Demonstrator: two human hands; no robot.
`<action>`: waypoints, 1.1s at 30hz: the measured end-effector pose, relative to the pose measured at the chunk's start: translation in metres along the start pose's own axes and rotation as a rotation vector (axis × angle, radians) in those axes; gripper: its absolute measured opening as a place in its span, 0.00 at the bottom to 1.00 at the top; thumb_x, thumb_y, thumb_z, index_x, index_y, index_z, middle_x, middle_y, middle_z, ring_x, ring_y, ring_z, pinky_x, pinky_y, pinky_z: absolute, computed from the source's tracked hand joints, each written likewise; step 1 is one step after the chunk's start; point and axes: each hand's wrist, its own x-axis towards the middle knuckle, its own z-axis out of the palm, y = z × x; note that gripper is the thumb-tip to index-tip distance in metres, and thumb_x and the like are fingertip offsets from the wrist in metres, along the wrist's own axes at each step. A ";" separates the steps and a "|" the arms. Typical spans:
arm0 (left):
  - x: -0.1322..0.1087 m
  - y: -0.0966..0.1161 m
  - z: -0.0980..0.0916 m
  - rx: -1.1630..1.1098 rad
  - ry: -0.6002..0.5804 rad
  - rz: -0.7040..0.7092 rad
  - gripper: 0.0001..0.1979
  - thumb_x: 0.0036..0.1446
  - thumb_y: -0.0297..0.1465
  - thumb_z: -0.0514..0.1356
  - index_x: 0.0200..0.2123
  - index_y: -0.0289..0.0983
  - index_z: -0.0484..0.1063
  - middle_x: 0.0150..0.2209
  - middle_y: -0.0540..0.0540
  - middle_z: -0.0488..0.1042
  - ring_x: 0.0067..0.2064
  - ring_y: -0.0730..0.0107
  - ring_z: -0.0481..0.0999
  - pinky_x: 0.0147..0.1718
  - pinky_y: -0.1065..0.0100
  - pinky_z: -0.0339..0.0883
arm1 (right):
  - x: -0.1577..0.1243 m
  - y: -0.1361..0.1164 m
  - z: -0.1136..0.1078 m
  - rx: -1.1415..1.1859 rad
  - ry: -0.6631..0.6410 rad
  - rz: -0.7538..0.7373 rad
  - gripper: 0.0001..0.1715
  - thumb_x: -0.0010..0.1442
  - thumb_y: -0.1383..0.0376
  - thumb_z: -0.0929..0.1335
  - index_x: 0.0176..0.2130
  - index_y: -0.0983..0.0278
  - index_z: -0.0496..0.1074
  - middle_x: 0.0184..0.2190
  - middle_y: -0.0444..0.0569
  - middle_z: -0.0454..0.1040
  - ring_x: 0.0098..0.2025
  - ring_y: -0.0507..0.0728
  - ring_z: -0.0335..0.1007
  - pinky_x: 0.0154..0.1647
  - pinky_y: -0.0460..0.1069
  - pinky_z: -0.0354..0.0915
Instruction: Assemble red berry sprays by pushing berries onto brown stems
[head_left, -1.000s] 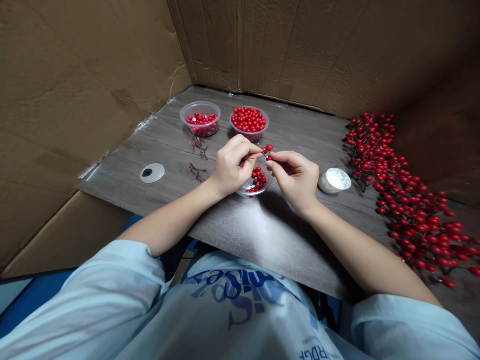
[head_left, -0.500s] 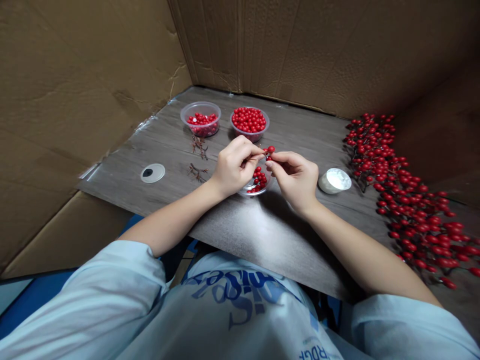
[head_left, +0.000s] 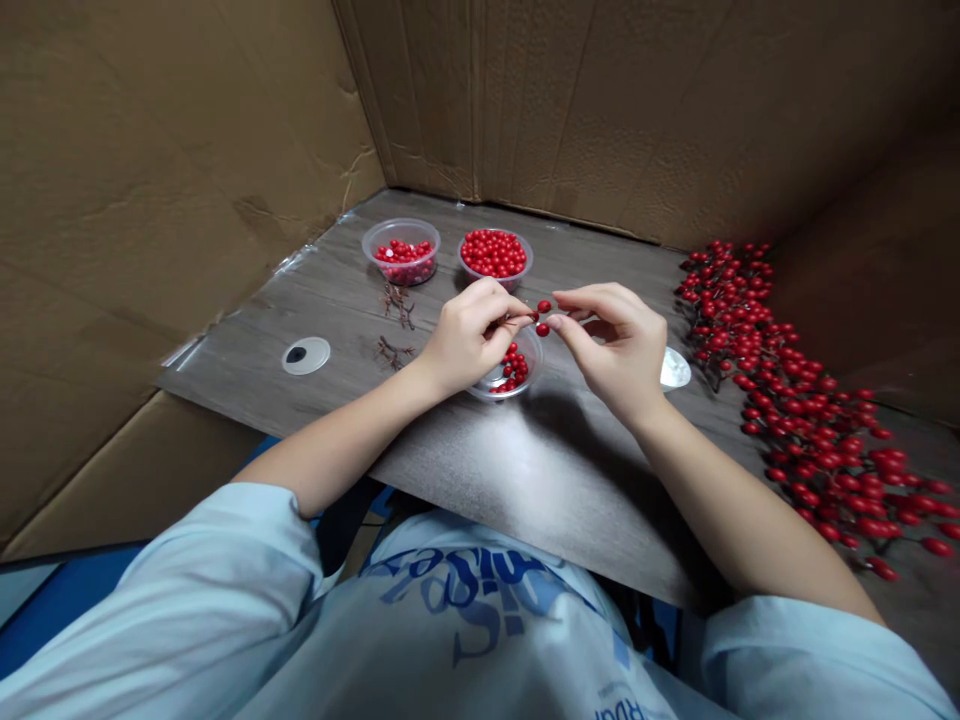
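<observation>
My left hand [head_left: 469,335] is closed in a pinch on a small berry sprig [head_left: 541,317] with red berries at its tip, held above a clear plastic cup [head_left: 534,352] that has red berries in it. My right hand [head_left: 619,345] sits just right of the sprig, its fingers curled, with thumb and forefinger pinched at a berry on it. Both hands hover over the middle of the grey wooden board [head_left: 525,470].
Two clear cups of red berries stand at the back: one partly filled [head_left: 401,252], one full [head_left: 495,255]. Bare brown stems [head_left: 395,320] lie left of my hands. A white lid [head_left: 675,370], a round disc [head_left: 305,355], and a large pile of berry sprigs [head_left: 795,400] at right. Cardboard walls surround.
My right hand has lifted and drawn slightly right, now covering part of the white lid. The view has tilted a little. My left hand keeps its hold on the sprig.
</observation>
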 end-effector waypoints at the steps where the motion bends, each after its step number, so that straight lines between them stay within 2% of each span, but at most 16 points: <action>1: 0.002 0.002 0.000 -0.006 -0.020 0.012 0.05 0.55 0.24 0.58 0.31 0.31 0.74 0.28 0.48 0.70 0.30 0.78 0.69 0.30 0.75 0.64 | 0.001 0.000 -0.003 -0.015 -0.009 -0.023 0.05 0.54 0.68 0.69 0.34 0.65 0.76 0.31 0.48 0.75 0.31 0.51 0.70 0.27 0.44 0.67; 4: 0.007 0.007 0.001 -0.029 -0.087 0.050 0.05 0.56 0.25 0.57 0.33 0.32 0.74 0.29 0.47 0.70 0.32 0.78 0.69 0.31 0.75 0.65 | -0.001 0.000 -0.011 -0.058 -0.010 -0.045 0.04 0.54 0.68 0.69 0.30 0.65 0.76 0.29 0.48 0.74 0.31 0.51 0.69 0.26 0.44 0.66; 6: 0.011 0.010 0.001 -0.062 -0.137 0.053 0.08 0.56 0.27 0.58 0.38 0.32 0.73 0.31 0.47 0.70 0.33 0.77 0.70 0.32 0.74 0.66 | -0.003 0.002 -0.019 -0.071 -0.006 -0.007 0.04 0.54 0.68 0.69 0.28 0.65 0.75 0.29 0.48 0.74 0.31 0.51 0.69 0.25 0.44 0.65; 9: 0.018 0.014 0.001 -0.125 -0.206 0.032 0.18 0.55 0.34 0.60 0.49 0.34 0.69 0.38 0.44 0.70 0.35 0.75 0.70 0.34 0.71 0.68 | -0.007 0.007 -0.034 -0.050 0.009 0.123 0.04 0.52 0.67 0.70 0.26 0.65 0.73 0.29 0.49 0.73 0.31 0.51 0.68 0.24 0.44 0.64; 11: 0.022 0.014 0.001 -0.150 -0.246 0.029 0.23 0.54 0.37 0.61 0.52 0.36 0.66 0.42 0.43 0.70 0.38 0.73 0.71 0.36 0.70 0.69 | -0.010 0.012 -0.047 0.011 0.014 0.252 0.05 0.50 0.65 0.71 0.26 0.65 0.73 0.29 0.49 0.73 0.30 0.51 0.67 0.24 0.44 0.63; 14: 0.028 0.013 0.004 -0.145 -0.289 0.062 0.19 0.55 0.36 0.60 0.49 0.36 0.69 0.43 0.43 0.70 0.41 0.71 0.71 0.36 0.70 0.69 | -0.016 0.018 -0.065 0.178 0.011 0.480 0.09 0.48 0.63 0.72 0.27 0.66 0.72 0.25 0.47 0.71 0.23 0.49 0.62 0.20 0.44 0.58; 18: 0.036 0.016 0.014 -0.120 -0.355 0.144 0.10 0.58 0.28 0.56 0.42 0.35 0.73 0.38 0.45 0.72 0.40 0.74 0.71 0.38 0.70 0.67 | -0.024 0.022 -0.083 0.359 0.037 0.718 0.09 0.44 0.65 0.73 0.25 0.67 0.71 0.21 0.45 0.69 0.19 0.46 0.58 0.18 0.43 0.55; 23: 0.050 0.022 0.034 -0.122 -0.429 0.202 0.11 0.58 0.25 0.52 0.39 0.35 0.74 0.36 0.45 0.72 0.38 0.75 0.71 0.37 0.71 0.65 | -0.029 0.023 -0.099 0.440 0.054 0.919 0.07 0.40 0.68 0.73 0.23 0.68 0.72 0.22 0.48 0.70 0.22 0.48 0.62 0.17 0.41 0.54; 28: 0.064 0.026 0.063 -0.086 -0.530 0.212 0.12 0.59 0.26 0.51 0.39 0.34 0.74 0.37 0.43 0.71 0.37 0.73 0.70 0.37 0.70 0.65 | -0.034 0.033 -0.112 0.388 0.077 0.969 0.05 0.41 0.69 0.72 0.23 0.69 0.73 0.21 0.49 0.70 0.21 0.48 0.62 0.16 0.41 0.55; 33: 0.074 0.030 0.094 0.068 -0.711 0.223 0.13 0.59 0.28 0.51 0.40 0.35 0.75 0.38 0.42 0.70 0.35 0.72 0.69 0.35 0.69 0.63 | -0.039 0.045 -0.123 0.225 0.111 0.988 0.04 0.44 0.70 0.71 0.23 0.70 0.72 0.20 0.48 0.69 0.20 0.47 0.61 0.15 0.40 0.54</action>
